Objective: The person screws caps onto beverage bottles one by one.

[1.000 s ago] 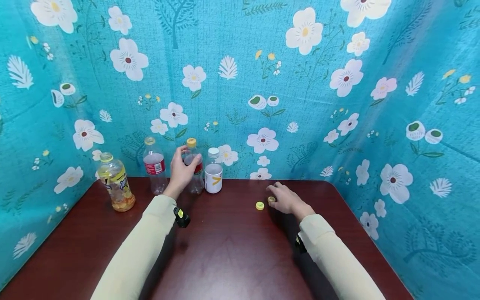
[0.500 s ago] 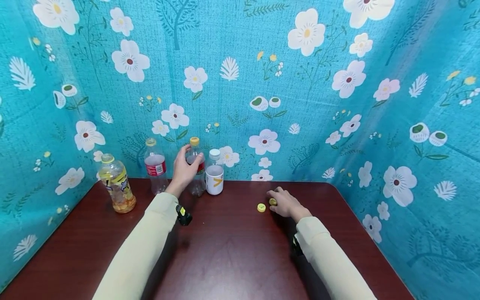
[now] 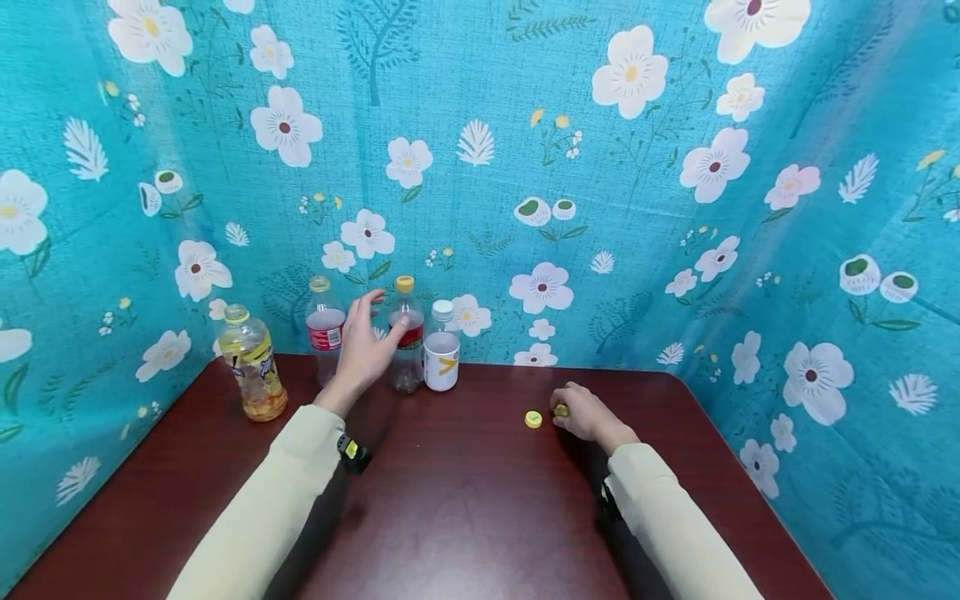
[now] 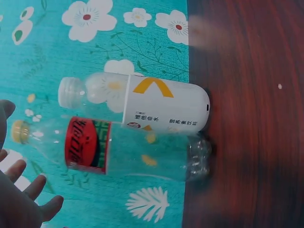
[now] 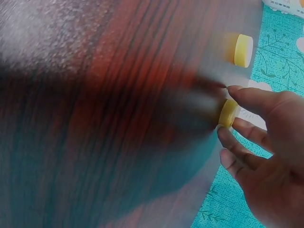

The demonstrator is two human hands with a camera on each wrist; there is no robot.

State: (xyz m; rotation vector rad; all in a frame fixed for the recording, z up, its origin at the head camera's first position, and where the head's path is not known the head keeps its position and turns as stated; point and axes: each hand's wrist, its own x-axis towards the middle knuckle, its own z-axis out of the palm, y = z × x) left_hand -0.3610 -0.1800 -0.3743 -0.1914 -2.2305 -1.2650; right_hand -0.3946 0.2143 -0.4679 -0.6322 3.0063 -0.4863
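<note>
1. Yellow cap point(image 3: 561, 411): small, round, shallow. At 5 o'clock from centre, head view; whether raised off the tabletop, cannot tell. Right hand's point(image 3: 587, 414) grip curled round it, thumb and fingers either side.
2. Second cap point(image 3: 533, 420): just beside, at 9 o'clock; flat, bright rim, paler top.
3. Red-labelled bottle point(image 3: 407, 367): clear, yellow-topped, upright, 10 o'clock from the caps. Left hand's point(image 3: 365, 352) grip spread beside it, fingers apart.
4. White-labelled bottle point(image 3: 441, 367) close at its 3 o'clock.
5. Tabletop point(image 3: 465, 500): dark reddish-brown, glossy. Turquoise curtain point(image 3: 465, 225), white flowers, at 9, 12 and 3 o'clock.
</note>
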